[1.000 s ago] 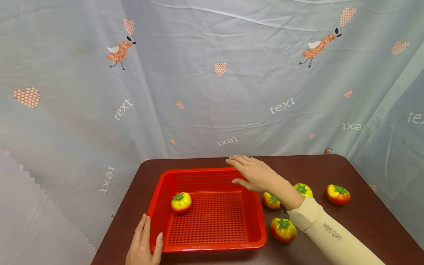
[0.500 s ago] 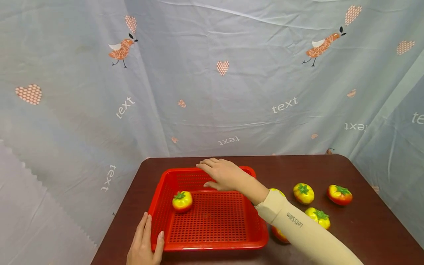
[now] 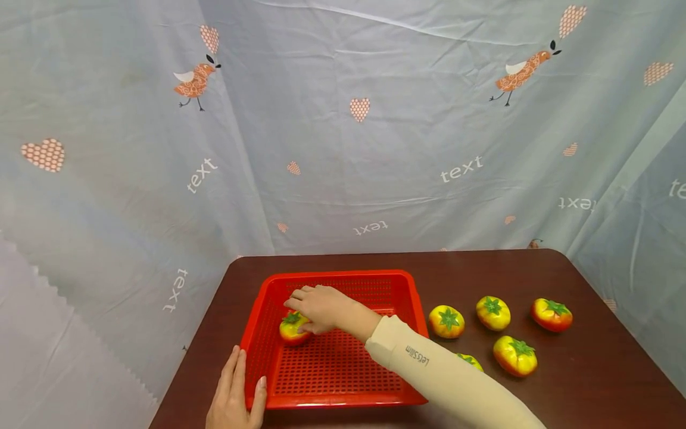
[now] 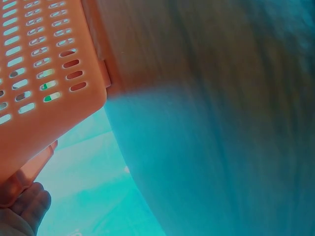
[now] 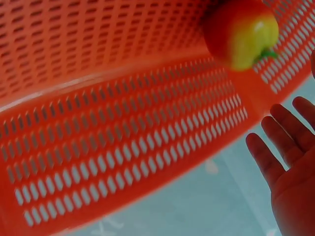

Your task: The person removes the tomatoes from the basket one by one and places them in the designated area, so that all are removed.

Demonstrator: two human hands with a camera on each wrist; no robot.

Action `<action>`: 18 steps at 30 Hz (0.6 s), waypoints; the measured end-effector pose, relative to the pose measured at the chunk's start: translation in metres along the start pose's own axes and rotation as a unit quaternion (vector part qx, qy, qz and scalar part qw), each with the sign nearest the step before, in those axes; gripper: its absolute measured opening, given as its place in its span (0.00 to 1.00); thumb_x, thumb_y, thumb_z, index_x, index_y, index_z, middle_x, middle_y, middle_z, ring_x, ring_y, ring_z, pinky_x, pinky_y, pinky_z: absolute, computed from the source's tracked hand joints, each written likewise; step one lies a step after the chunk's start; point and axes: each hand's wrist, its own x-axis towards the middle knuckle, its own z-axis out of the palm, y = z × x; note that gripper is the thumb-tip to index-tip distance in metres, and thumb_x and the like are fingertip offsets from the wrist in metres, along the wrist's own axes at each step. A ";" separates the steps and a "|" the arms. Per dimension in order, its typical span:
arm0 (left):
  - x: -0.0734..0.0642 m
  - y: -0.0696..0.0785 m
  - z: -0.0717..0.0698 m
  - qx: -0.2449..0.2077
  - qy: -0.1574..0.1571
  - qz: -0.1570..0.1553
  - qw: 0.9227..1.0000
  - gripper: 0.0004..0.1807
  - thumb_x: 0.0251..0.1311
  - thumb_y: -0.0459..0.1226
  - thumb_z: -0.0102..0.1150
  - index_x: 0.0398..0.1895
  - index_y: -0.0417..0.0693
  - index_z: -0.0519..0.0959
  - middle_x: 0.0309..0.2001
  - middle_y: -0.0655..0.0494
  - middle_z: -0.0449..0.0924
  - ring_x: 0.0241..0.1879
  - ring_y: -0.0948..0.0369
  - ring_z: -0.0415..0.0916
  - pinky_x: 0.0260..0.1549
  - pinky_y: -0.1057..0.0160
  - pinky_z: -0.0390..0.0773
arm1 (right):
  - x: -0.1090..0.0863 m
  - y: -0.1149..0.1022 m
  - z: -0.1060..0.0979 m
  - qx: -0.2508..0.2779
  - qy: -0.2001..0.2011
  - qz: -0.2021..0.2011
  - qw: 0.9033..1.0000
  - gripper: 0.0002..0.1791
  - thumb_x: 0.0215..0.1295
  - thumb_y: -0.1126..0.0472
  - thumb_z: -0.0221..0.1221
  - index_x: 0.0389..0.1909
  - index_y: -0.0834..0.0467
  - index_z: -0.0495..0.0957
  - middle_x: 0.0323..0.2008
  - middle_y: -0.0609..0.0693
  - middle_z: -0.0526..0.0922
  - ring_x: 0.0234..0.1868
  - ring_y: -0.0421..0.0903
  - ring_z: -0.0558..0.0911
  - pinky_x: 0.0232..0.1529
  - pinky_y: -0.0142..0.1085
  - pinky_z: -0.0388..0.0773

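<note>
A red plastic basket [image 3: 343,398] with slotted walls stands on the dark table. One red-and-yellow tomato [image 3: 292,329] with a green leafy top lies in its left part. My right hand [image 3: 323,308] reaches into the basket just above this tomato and partly covers it. In the right wrist view the fingers [image 5: 283,142] are extended, with a gap to the tomato [image 5: 243,34]. My left hand [image 3: 234,393] rests against the basket's front left corner, fingers straight along the outside and thumb at the front rim. The left wrist view shows only some fingertips [image 4: 32,204] by the rim.
Right of the basket lie several more tomatoes, among them a near one [image 3: 515,356] and a far right one [image 3: 552,315]; my right sleeve [image 3: 445,375] partly hides another [image 3: 470,361]. A patterned grey-blue curtain [image 3: 332,196] hangs behind the table [image 3: 589,381].
My right hand has moved left and down, from above the basket's right side to the tomato inside. The left hand stays at the basket's corner.
</note>
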 end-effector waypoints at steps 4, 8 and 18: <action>0.000 -0.001 0.001 -0.009 0.015 0.014 1.000 0.36 0.49 0.36 0.64 0.64 0.31 0.71 0.63 0.35 0.71 0.51 0.39 0.77 0.34 0.38 0.79 | 0.012 -0.013 0.010 -0.015 -0.022 -0.006 1.000 0.35 0.63 0.39 0.59 0.69 0.45 0.65 0.67 0.41 0.70 0.67 0.39 0.70 0.63 0.34 0.72; 0.001 -0.001 0.002 -0.010 0.023 0.024 0.999 0.36 0.49 0.37 0.63 0.64 0.32 0.71 0.63 0.36 0.72 0.50 0.39 0.77 0.34 0.39 0.79 | 0.019 -0.023 0.019 -0.020 -0.055 0.003 0.998 0.38 0.61 0.38 0.61 0.71 0.42 0.63 0.71 0.39 0.65 0.71 0.38 0.65 0.65 0.35 0.70; 0.000 -0.003 0.001 -0.011 0.022 0.027 0.999 0.36 0.50 0.38 0.62 0.65 0.33 0.70 0.64 0.38 0.71 0.51 0.39 0.77 0.35 0.40 0.78 | 0.026 -0.027 0.035 -0.029 -0.064 0.006 0.997 0.38 0.60 0.43 0.65 0.71 0.40 0.62 0.67 0.37 0.68 0.67 0.38 0.69 0.62 0.30 0.71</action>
